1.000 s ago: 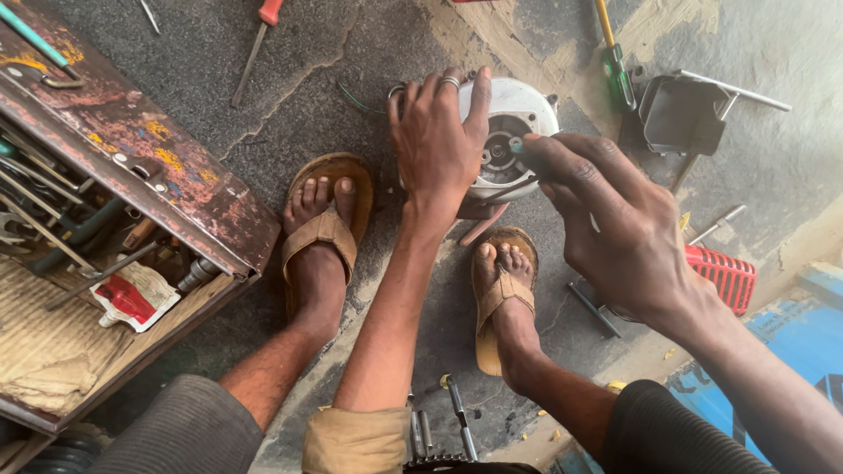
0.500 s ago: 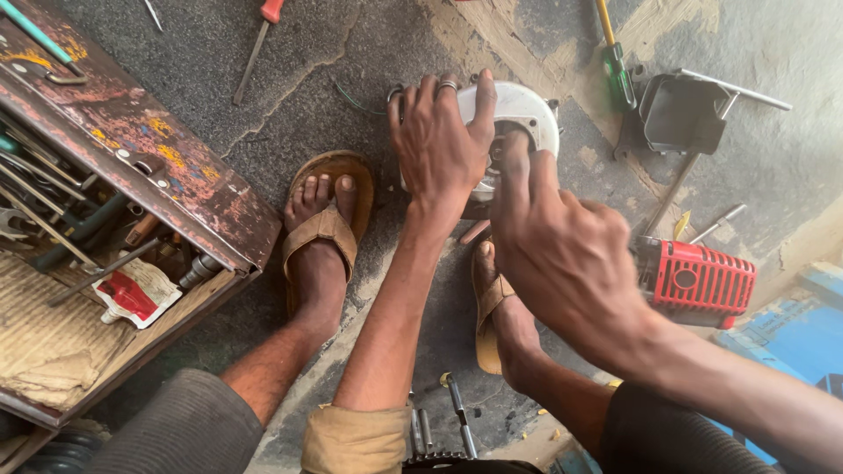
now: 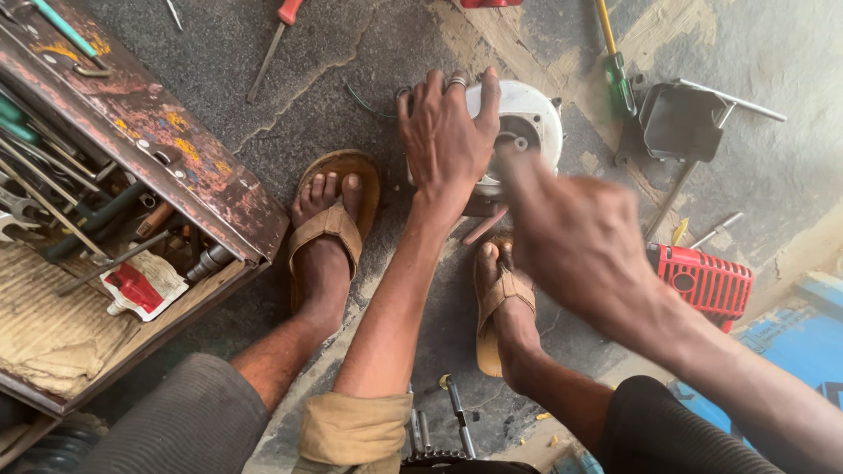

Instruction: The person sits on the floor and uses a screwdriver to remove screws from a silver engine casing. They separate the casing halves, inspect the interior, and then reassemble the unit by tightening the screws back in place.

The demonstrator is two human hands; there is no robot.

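My left hand [image 3: 446,136] lies flat over a round white machine part [image 3: 527,118] on the concrete floor, fingers spread across its left side and a ring on one finger. My right hand [image 3: 575,233] is blurred, hovering just right of and below the part, its fingertips pointing at the part's dark centre. Whether it pinches anything is hidden by blur. My two feet in brown sandals [image 3: 332,219] rest on the floor below the part.
A rusty open toolbox [image 3: 189,171] full of wrenches and tools stands at left. A red-handled screwdriver [image 3: 274,35] lies above, a green-handled screwdriver [image 3: 619,75] and a black metal bracket [image 3: 680,118] at upper right. A red ribbed cover [image 3: 702,281] lies at right.
My right hand has swung down and leftward across the white part, now blurred nearer my right foot. The red ribbed cover is more exposed. My left hand stays on the part.
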